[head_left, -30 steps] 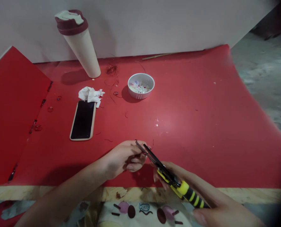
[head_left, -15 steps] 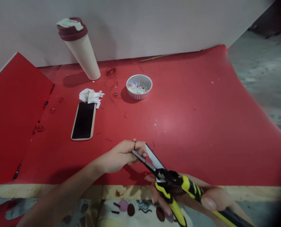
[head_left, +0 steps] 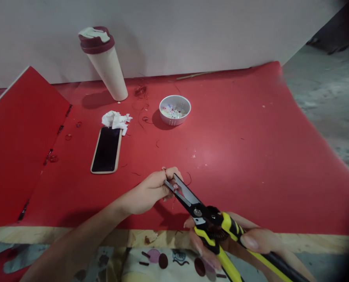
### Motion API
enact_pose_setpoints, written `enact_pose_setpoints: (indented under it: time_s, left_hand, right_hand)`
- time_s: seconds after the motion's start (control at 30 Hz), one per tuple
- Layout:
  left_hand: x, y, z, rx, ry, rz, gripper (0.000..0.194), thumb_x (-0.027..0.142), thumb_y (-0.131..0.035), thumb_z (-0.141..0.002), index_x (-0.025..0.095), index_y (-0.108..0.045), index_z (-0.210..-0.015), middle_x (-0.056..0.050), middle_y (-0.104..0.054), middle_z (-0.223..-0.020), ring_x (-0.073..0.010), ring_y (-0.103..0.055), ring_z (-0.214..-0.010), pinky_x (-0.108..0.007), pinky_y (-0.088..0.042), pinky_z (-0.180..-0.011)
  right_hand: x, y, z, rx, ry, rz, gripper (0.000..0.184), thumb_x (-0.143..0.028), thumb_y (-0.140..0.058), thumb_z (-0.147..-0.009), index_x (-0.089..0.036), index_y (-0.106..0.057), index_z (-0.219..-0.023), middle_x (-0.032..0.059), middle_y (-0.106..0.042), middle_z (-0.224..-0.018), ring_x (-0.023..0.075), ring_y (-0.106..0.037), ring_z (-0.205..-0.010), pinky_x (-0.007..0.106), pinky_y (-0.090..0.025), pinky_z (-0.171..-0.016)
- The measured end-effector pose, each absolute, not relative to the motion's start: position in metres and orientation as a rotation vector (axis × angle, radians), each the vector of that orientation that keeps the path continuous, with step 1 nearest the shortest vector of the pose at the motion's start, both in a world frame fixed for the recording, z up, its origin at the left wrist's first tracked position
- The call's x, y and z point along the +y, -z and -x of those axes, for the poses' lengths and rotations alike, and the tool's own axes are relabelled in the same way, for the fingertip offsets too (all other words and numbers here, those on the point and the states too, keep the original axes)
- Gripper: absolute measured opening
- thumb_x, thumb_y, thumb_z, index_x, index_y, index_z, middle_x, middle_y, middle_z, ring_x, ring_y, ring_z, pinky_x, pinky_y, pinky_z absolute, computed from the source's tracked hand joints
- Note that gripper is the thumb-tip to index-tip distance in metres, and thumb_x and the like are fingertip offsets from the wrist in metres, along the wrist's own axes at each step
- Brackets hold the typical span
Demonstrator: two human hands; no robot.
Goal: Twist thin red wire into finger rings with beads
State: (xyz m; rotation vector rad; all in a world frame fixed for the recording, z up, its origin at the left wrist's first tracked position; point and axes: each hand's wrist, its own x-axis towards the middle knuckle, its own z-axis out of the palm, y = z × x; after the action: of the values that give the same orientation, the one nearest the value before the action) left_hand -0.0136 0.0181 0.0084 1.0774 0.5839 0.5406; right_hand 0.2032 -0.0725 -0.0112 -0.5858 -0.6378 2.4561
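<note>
A small red wire loop was pinched between the pressed-together fingers of the left hand. The yellow-and-black electrician's scissors were gripped in the right hand, its fingers curled around the handles, with the blades spread and their tips just beside the loop. Clean handling was judged to require steady blades and braced wrists.
</note>
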Motion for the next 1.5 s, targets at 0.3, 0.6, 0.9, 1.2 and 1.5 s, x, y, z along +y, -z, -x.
enact_pose_setpoints:
  time_s: [0.3,0.6,0.9,1.2,1.5]
  left_hand:
    - [0.017,0.007,0.008,0.530,-0.559,-0.659,0.033,0.039,-0.070,-0.071,0.015,-0.047,-0.071,0.002,-0.048,-0.066,-0.0044,-0.039,-0.045,-0.019,-0.028,-0.040]
    - [0.016,0.010,0.006,0.473,-0.542,-0.442,0.021,0.024,-0.069,-0.069,0.014,-0.051,-0.064,0.006,-0.041,-0.045,-0.0033,-0.028,-0.033,-0.017,-0.020,-0.032]
    - [0.016,-0.001,0.002,0.526,-0.616,-0.529,0.026,0.022,-0.068,-0.066,0.014,-0.045,-0.059,0.008,-0.037,-0.045,-0.0010,-0.018,-0.035,-0.017,-0.014,-0.036]
    - [0.029,-0.002,-0.017,0.519,-0.841,-0.623,0.028,0.026,-0.064,-0.069,0.016,-0.039,-0.060,0.010,-0.025,-0.046,-0.0031,-0.015,-0.039,-0.016,-0.016,-0.039]
    - [0.030,0.003,-0.023,0.571,-0.803,-0.657,0.031,0.032,-0.067,-0.070,0.017,-0.041,-0.062,0.009,-0.029,-0.046,-0.0035,-0.022,-0.036,-0.016,-0.015,-0.036]
  right_hand:
    - [-0.075,-0.014,-0.202,-0.527,-2.415,0.779,0.044,-0.037,-0.056,-0.069,-0.013,-0.064,-0.105,0.0089,-0.061,-0.085,0.0247,-0.057,-0.084,0.044,-0.044,-0.083]
    - [-0.052,-0.009,-0.210,-0.747,-2.501,0.710,0.055,-0.041,-0.067,-0.069,-0.025,-0.060,-0.121,0.0046,-0.064,-0.103,0.0184,-0.057,-0.090,0.029,-0.041,-0.083]
    - [-0.053,0.013,-0.200,-0.910,-2.430,0.631,0.067,-0.046,-0.068,-0.057,-0.014,-0.058,-0.115,0.0074,-0.063,-0.087,0.0224,-0.059,-0.079,0.031,-0.046,-0.072]
    - [-0.067,-0.009,-0.229,-0.885,-2.371,1.085,0.065,-0.044,-0.051,-0.077,-0.022,-0.040,-0.137,0.0078,-0.071,-0.074,0.0203,-0.062,-0.048,0.034,-0.050,-0.052]
    - [-0.095,0.006,-0.241,-1.143,-1.799,1.277,0.065,-0.038,-0.064,-0.068,-0.031,-0.049,-0.131,0.0081,-0.061,-0.123,0.0351,-0.066,-0.089,0.045,-0.053,-0.076]
